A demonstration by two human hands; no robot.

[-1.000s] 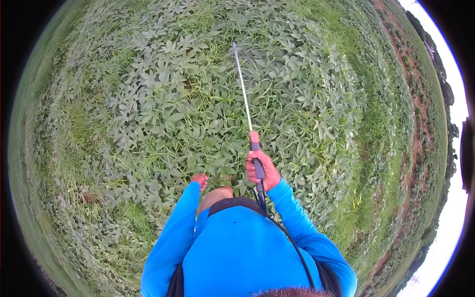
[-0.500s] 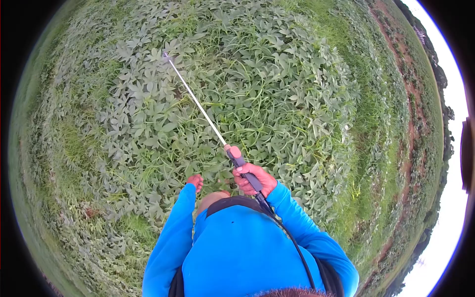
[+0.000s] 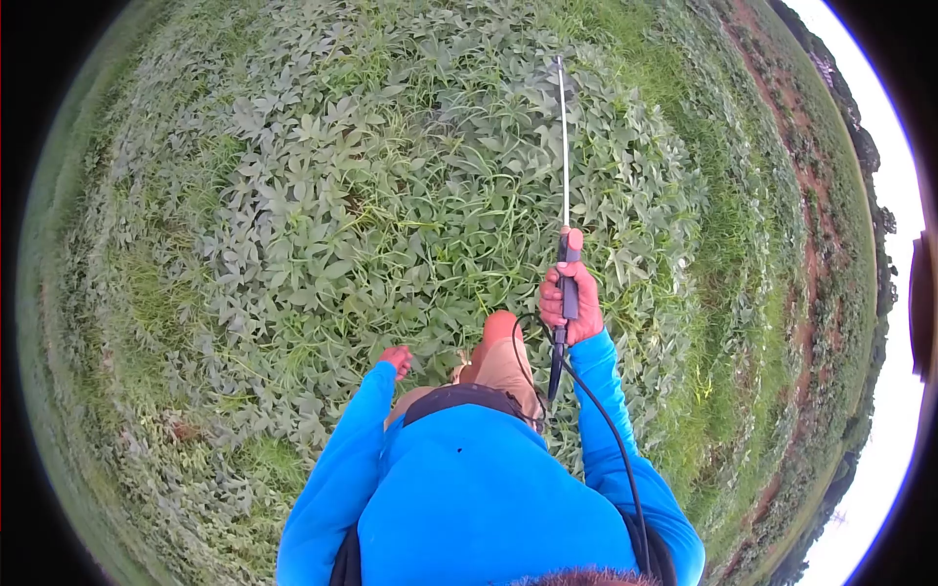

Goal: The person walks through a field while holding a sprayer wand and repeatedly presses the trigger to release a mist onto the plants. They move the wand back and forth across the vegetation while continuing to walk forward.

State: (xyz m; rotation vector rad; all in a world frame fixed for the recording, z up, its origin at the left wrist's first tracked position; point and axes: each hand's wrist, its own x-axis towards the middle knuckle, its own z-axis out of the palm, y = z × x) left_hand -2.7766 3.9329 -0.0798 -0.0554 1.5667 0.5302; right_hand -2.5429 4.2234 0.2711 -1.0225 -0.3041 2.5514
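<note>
My right hand [image 3: 572, 301] is wrapped round the dark grip of a spray wand [image 3: 565, 161], to the right of my body. The wand's thin, pale lance points straight ahead over the leaves, and a reddish part sits at the front of the grip. From the grip's lower end a black hose [image 3: 606, 415] loops back along my right arm. My left hand [image 3: 398, 361] hangs in front of my left side with its fingers curled, and nothing shows in it. Below both hands spread low leafy plants [image 3: 332, 220].
Grass [image 3: 718, 366] grows among the plants, thick along a strip on the right. Further right runs a reddish bare-soil strip [image 3: 813, 254], with trees [image 3: 887, 225] beyond. My bent leg [image 3: 503, 356] shows ahead of my waist. Dark straps [image 3: 349, 557] lie at my sides.
My right hand has swung the spray wand from pointing forward-left to straight ahead on the right. One leg has come forward into view. My left hand has barely moved.
</note>
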